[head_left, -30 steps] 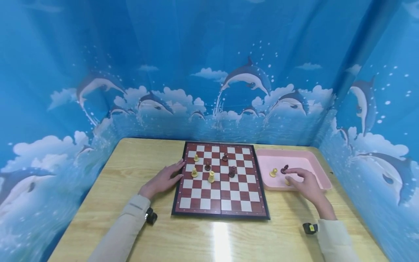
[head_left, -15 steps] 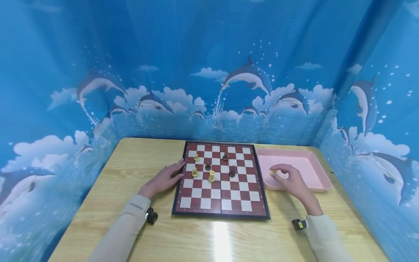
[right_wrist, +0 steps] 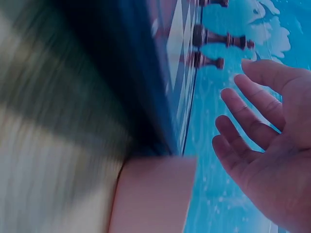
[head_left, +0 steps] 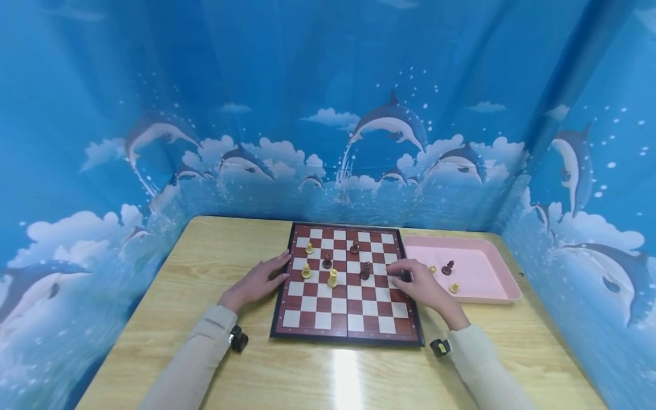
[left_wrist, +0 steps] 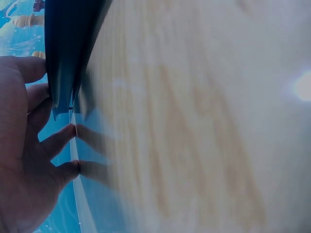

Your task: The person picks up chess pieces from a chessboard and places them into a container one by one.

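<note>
My left hand [head_left: 258,283] rests with extended fingers along the left edge of the chessboard [head_left: 338,322]; the left wrist view shows its fingertips at the dark board edge [left_wrist: 68,53]. Above the board's right border hovers my right hand [head_left: 417,283]. In the right wrist view that hand [right_wrist: 272,126] has loose, spread fingers and holds nothing. On the board stand several chess pieces, among them a small yellow pawn [head_left: 309,248], a taller yellow piece [head_left: 332,278], a dark pawn [head_left: 355,246] and a taller dark piece [head_left: 365,271].
A pink tray [head_left: 492,297] sits right of the board. In it lie a dark chess piece [head_left: 448,267], a yellow pawn [head_left: 454,288] and another yellow piece [head_left: 433,269], partly hidden by my right hand. A blue dolphin curtain [head_left: 328,154] encloses the wooden table [head_left: 230,239].
My right hand has moved left from over the tray to the board's right edge, uncovering the tray's pieces. My left hand stays at the board's left edge.
</note>
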A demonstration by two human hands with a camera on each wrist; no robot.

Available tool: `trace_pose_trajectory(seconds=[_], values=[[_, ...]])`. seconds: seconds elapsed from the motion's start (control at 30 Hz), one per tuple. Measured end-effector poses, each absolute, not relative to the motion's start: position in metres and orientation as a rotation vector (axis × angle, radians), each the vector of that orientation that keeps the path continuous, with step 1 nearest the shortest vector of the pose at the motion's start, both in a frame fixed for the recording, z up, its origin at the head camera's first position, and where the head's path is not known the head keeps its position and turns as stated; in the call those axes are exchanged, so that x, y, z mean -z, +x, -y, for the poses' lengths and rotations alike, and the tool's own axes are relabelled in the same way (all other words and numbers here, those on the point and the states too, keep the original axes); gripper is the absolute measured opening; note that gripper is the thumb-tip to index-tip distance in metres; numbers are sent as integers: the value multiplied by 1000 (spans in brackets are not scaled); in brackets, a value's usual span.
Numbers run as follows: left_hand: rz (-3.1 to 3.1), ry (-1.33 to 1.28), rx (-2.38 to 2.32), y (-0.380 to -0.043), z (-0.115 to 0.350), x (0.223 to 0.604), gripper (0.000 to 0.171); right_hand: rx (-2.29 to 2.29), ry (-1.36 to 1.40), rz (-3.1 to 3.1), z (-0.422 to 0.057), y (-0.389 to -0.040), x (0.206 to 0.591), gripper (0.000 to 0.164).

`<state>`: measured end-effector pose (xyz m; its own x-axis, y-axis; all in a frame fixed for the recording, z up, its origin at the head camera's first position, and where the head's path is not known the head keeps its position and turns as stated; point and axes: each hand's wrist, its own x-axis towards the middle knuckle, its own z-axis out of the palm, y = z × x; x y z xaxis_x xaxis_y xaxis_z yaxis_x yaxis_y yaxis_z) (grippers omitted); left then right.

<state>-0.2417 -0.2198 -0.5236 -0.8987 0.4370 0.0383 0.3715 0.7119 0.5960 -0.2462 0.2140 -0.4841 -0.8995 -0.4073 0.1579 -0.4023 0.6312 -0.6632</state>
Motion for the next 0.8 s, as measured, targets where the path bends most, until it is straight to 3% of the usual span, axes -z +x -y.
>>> trace_pose_trajectory(seconds=[0.37, 0.8], values=[[-2808, 682, -957, -245, 217, 524, 61, 1096, -730, -2696, -176, -268, 480, 27], [-2803, 642, -946, -243, 220, 525, 62, 1120, -762, -2683, -167, -277, 484, 18]])
